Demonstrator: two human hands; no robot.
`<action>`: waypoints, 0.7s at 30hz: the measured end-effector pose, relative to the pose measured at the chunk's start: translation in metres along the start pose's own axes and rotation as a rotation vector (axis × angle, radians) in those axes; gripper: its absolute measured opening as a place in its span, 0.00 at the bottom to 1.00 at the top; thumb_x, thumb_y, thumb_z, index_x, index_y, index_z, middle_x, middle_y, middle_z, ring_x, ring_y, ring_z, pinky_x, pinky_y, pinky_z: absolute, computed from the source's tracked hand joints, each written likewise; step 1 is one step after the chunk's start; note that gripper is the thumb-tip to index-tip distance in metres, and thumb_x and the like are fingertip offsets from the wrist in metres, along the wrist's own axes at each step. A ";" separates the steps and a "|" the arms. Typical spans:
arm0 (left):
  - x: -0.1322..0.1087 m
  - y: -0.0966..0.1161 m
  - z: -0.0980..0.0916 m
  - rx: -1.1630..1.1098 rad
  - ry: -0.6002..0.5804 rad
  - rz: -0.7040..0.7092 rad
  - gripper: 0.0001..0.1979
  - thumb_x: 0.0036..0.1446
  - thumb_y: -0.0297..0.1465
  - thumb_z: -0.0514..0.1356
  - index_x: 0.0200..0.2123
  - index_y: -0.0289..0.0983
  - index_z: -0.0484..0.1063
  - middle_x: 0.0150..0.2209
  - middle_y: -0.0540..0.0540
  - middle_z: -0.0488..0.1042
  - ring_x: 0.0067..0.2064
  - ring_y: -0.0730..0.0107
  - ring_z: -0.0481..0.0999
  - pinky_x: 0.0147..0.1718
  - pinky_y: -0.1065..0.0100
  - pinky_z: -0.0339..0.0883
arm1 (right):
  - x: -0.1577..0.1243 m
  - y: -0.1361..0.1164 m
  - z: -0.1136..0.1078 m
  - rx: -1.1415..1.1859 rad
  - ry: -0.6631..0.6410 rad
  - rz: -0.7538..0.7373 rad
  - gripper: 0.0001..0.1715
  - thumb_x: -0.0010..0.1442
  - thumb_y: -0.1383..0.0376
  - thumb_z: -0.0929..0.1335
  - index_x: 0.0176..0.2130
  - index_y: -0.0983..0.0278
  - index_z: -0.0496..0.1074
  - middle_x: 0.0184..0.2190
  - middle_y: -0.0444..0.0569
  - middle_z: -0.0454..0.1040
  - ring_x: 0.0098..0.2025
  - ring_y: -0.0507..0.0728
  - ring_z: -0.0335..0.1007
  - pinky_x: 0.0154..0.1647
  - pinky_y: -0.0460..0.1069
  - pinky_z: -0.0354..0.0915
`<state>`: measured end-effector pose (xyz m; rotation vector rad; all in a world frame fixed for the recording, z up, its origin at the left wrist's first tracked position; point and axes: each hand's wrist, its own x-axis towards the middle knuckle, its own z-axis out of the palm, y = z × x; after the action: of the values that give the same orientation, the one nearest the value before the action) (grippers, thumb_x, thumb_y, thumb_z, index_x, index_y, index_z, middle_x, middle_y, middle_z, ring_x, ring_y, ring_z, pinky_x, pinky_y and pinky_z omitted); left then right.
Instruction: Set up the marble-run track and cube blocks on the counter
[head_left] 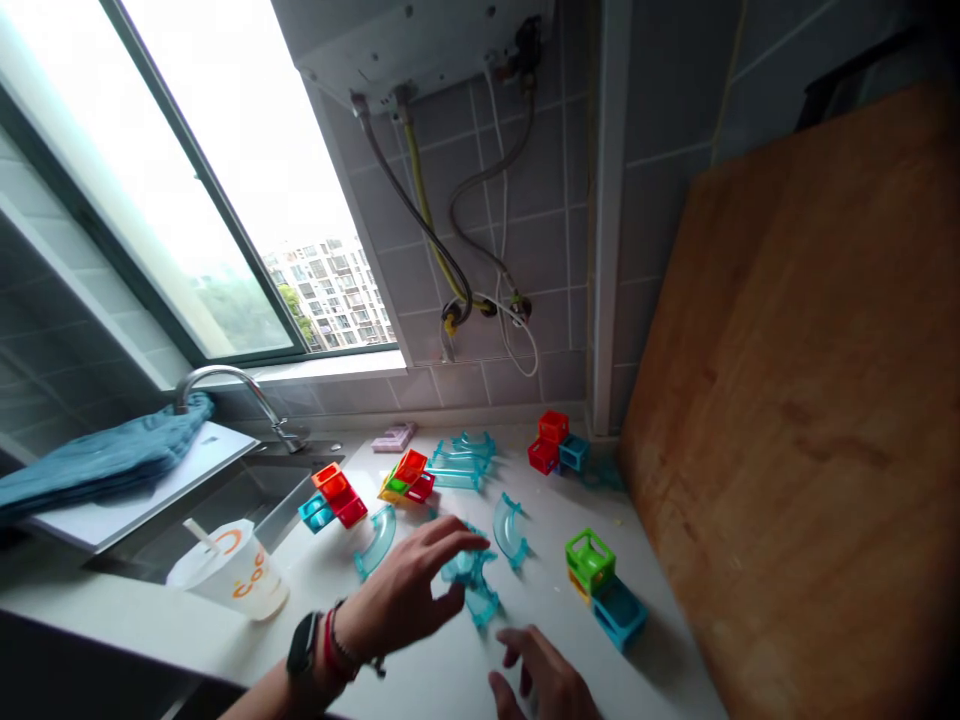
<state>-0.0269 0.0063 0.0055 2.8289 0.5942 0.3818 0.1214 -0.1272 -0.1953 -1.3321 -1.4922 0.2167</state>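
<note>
The left hand [405,585] reaches in from the lower left, its forearm slanting up and rightward to just below the centre of the frame. It is held palm down, fingers extended toward the right and slightly bent, the thumb spread below them with a clear gap. A dark watch [303,645] and a red band [330,645] circle the wrist. In that gap and just right of it lies the translucent teal piece [480,600], low centre on the white counter [427,685]; whether the fingertips touch it cannot be told.

The right hand [551,685] enters at the bottom edge, right of centre and partly cut off, fingers loosely curled toward the upper left, thumb apart, nothing visible in its grasp. A curved teal piece [508,532] lies above both hands; the green-topped blocks [590,560] sit at lower right.
</note>
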 end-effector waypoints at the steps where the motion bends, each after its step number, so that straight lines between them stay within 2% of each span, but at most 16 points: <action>1: -0.014 0.012 0.009 -0.045 0.043 -0.019 0.32 0.53 0.19 0.60 0.61 0.47 0.69 0.53 0.44 0.76 0.51 0.60 0.78 0.50 0.62 0.75 | 0.001 -0.002 -0.002 0.045 0.020 0.052 0.20 0.67 0.56 0.67 0.56 0.59 0.69 0.34 0.45 0.76 0.22 0.52 0.68 0.24 0.46 0.68; 3: -0.038 0.030 0.035 -0.048 0.132 -0.027 0.33 0.53 0.20 0.62 0.61 0.49 0.69 0.49 0.43 0.77 0.47 0.57 0.78 0.46 0.57 0.76 | 0.003 -0.007 -0.007 0.117 0.019 0.122 0.34 0.64 0.49 0.69 0.63 0.59 0.63 0.37 0.45 0.76 0.19 0.50 0.64 0.19 0.45 0.64; 4: -0.048 0.035 0.050 -0.061 0.192 -0.008 0.31 0.56 0.24 0.64 0.61 0.48 0.68 0.46 0.42 0.78 0.45 0.55 0.77 0.43 0.56 0.76 | 0.003 -0.010 -0.009 0.140 0.003 0.131 0.36 0.63 0.48 0.70 0.64 0.58 0.63 0.37 0.46 0.76 0.19 0.50 0.63 0.17 0.45 0.64; 5: -0.057 0.039 0.065 -0.089 0.232 0.033 0.28 0.59 0.29 0.65 0.63 0.47 0.67 0.44 0.40 0.78 0.42 0.54 0.77 0.40 0.55 0.76 | 0.004 -0.012 -0.012 0.156 -0.017 0.127 0.35 0.62 0.49 0.71 0.63 0.56 0.64 0.37 0.46 0.76 0.19 0.51 0.63 0.18 0.45 0.64; 7: -0.067 0.044 0.088 -0.166 0.178 0.046 0.26 0.65 0.37 0.64 0.65 0.47 0.64 0.45 0.38 0.78 0.43 0.53 0.78 0.41 0.54 0.77 | 0.006 -0.015 -0.017 0.178 -0.061 0.083 0.25 0.62 0.55 0.72 0.57 0.54 0.69 0.36 0.45 0.76 0.23 0.53 0.68 0.21 0.45 0.67; 9: -0.070 0.047 0.096 -0.214 0.140 0.043 0.28 0.66 0.40 0.63 0.67 0.49 0.61 0.45 0.36 0.79 0.45 0.51 0.78 0.43 0.53 0.77 | 0.008 -0.019 -0.024 0.187 -0.104 0.025 0.13 0.63 0.59 0.71 0.48 0.55 0.73 0.34 0.45 0.75 0.27 0.54 0.72 0.25 0.45 0.69; 11: -0.072 0.050 0.089 -0.215 0.149 0.029 0.32 0.65 0.36 0.63 0.70 0.50 0.59 0.45 0.36 0.79 0.45 0.50 0.79 0.44 0.52 0.77 | 0.012 -0.025 -0.031 0.184 -0.138 0.002 0.06 0.64 0.62 0.70 0.43 0.56 0.73 0.34 0.44 0.73 0.28 0.53 0.72 0.28 0.45 0.70; 13: -0.074 0.051 0.071 -0.197 0.177 -0.014 0.35 0.64 0.28 0.60 0.71 0.50 0.58 0.45 0.38 0.80 0.44 0.52 0.80 0.44 0.53 0.78 | 0.015 -0.033 -0.039 0.175 -0.133 0.044 0.03 0.65 0.63 0.68 0.41 0.58 0.73 0.36 0.46 0.72 0.30 0.53 0.72 0.31 0.45 0.71; 17: -0.082 0.032 0.039 -0.108 0.232 -0.076 0.36 0.62 0.16 0.53 0.69 0.48 0.62 0.45 0.42 0.81 0.47 0.58 0.80 0.47 0.60 0.77 | 0.020 -0.042 -0.047 0.227 -0.011 0.199 0.06 0.70 0.63 0.66 0.41 0.59 0.73 0.39 0.49 0.72 0.37 0.56 0.75 0.38 0.48 0.72; 19: -0.087 0.014 0.038 -0.019 0.180 -0.056 0.39 0.56 0.13 0.49 0.67 0.46 0.66 0.49 0.43 0.81 0.49 0.58 0.79 0.48 0.59 0.75 | 0.020 -0.040 -0.047 0.248 0.070 0.262 0.08 0.70 0.59 0.67 0.45 0.59 0.73 0.39 0.49 0.74 0.38 0.56 0.75 0.40 0.49 0.73; 21: -0.092 -0.003 0.046 0.061 0.121 -0.033 0.40 0.51 0.11 0.49 0.63 0.46 0.70 0.50 0.44 0.80 0.48 0.57 0.77 0.48 0.58 0.74 | 0.019 -0.036 -0.045 0.270 0.127 0.340 0.13 0.69 0.56 0.69 0.50 0.59 0.72 0.41 0.49 0.76 0.35 0.56 0.74 0.36 0.49 0.75</action>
<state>-0.0952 -0.0375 -0.0573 2.8653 0.6867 0.5415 0.1385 -0.1466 -0.1401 -1.3443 -1.0812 0.5229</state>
